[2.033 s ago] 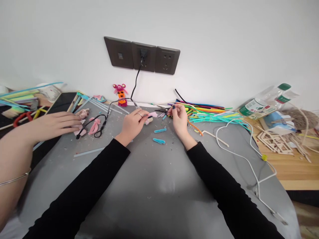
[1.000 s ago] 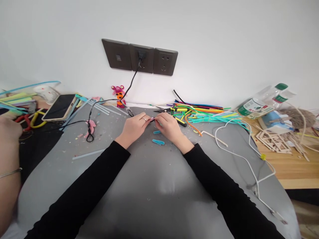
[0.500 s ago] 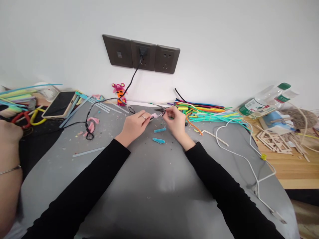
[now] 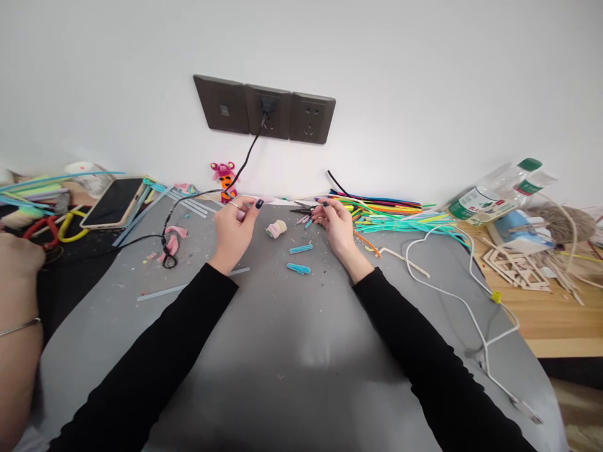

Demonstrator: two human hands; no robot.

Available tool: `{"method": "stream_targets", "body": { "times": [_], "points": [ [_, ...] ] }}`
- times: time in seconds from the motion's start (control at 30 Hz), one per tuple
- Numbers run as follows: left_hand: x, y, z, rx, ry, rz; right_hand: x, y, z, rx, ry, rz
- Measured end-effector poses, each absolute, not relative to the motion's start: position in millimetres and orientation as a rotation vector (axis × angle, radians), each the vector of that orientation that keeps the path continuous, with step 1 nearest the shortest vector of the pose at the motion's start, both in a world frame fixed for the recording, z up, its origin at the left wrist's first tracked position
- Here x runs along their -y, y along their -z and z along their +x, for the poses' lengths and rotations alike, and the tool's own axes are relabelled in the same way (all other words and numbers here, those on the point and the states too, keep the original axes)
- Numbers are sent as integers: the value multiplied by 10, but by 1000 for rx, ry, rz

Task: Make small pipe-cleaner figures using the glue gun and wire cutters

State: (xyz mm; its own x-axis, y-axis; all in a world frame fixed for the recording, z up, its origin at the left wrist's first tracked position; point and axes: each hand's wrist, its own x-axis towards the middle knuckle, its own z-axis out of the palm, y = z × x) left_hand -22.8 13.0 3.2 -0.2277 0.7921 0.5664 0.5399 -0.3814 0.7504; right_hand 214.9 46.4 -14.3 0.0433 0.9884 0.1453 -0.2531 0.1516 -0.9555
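Note:
My left hand (image 4: 234, 229) is raised above the grey mat, its thumb and fingers closed around a small pink piece (image 4: 241, 215) that is mostly hidden. My right hand (image 4: 335, 225) has loosely curled, parted fingers beside dark-handled scissors (image 4: 304, 209); no object shows clearly in its grasp. Small lilac and blue scraps (image 4: 308, 223) lie by those fingertips. Between the hands rests a fuzzy pastel pink-and-yellow bundle (image 4: 277, 228). Nearer to me are two blue fuzzy folded pieces, one (image 4: 300, 249) above the other (image 4: 298, 269).
Bundled coloured pipe cleaners (image 4: 400, 220) lie at right, near a white cable (image 4: 464, 298) and a plastic bottle (image 4: 490, 191). A black cord (image 4: 169, 216), a phone (image 4: 113, 202), red-and-yellow-handled scissors (image 4: 47, 231) and another person's arm (image 4: 19, 295) are at left.
My left hand has moved left and up, and the pastel bundle now shows on the mat. My right hand's fingers have loosened beside the scissors.

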Motion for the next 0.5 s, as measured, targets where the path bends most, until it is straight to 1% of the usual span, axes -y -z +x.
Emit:
{"method": "stream_targets", "body": {
  "times": [0.1,0.27,0.33,0.4,0.5],
  "points": [
    [-127,-44,-232,-1547,-1567,1774,-455,118,2161,1039,-1283,-869],
    [-45,4,-154,-1288,-1036,2234,-403,72,2118,1146,-1299,-834],
    [-17,24,-135,-1251,-896,2398,-392,58,2103,1204,-1260,-863],
    [-4,34,-132,-1276,-841,2455,-382,47,2094,1259,-1219,-894],
    [-3,26,-135,-1347,-919,2391,-343,32,2077,1372,-1158,-914]
  ]
}}
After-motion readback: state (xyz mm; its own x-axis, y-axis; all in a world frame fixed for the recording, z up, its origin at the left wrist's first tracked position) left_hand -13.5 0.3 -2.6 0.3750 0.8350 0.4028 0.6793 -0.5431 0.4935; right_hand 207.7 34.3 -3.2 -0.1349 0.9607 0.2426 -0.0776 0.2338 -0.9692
